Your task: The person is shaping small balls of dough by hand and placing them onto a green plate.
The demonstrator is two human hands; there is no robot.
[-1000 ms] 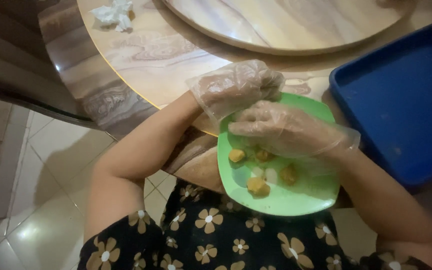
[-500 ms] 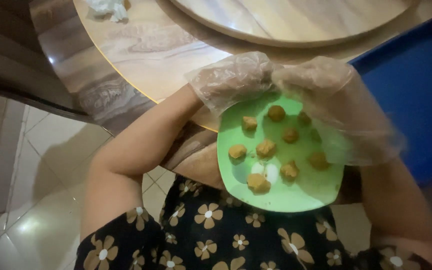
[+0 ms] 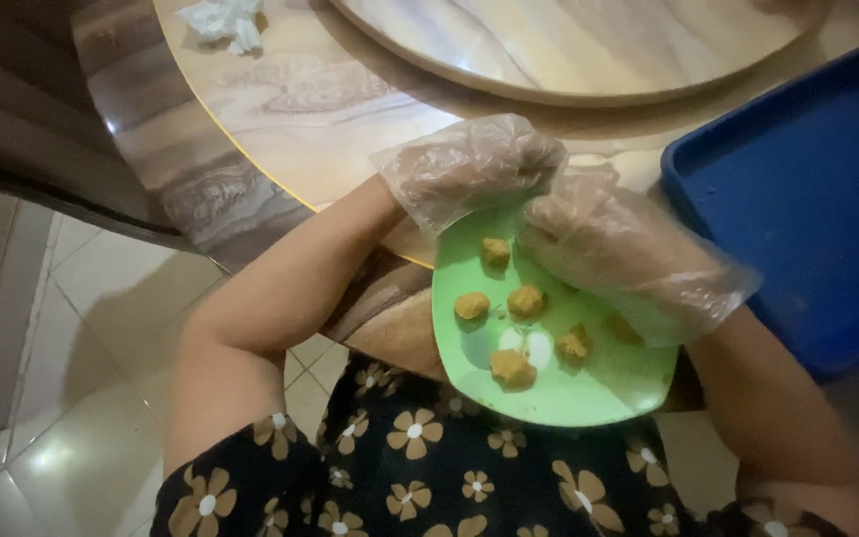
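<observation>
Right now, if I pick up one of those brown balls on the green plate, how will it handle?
Each brown ball looks lumpy and hand-shaped, so probably soft and easily dented. Roundish on the smooth green plate, it may roll if nudged.

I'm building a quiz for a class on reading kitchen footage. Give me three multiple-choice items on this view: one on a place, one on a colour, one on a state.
1. Where is the blue tray?
A. On the floor tiles
B. On the table, to the person's right of the green plate
C. On the person's lap

2. What colour are the dough balls on the plate?
A. Golden brown
B. White
C. Pink

3. What covers the left hand and right hand?
A. Nothing
B. Thick oven mitts
C. Thin clear plastic gloves

Key: 1 B, the tray lies on the marble table beside the plate. 2 A, each ball is tan-brown against the green. 3 C, crinkled see-through film wraps both hands.
</observation>
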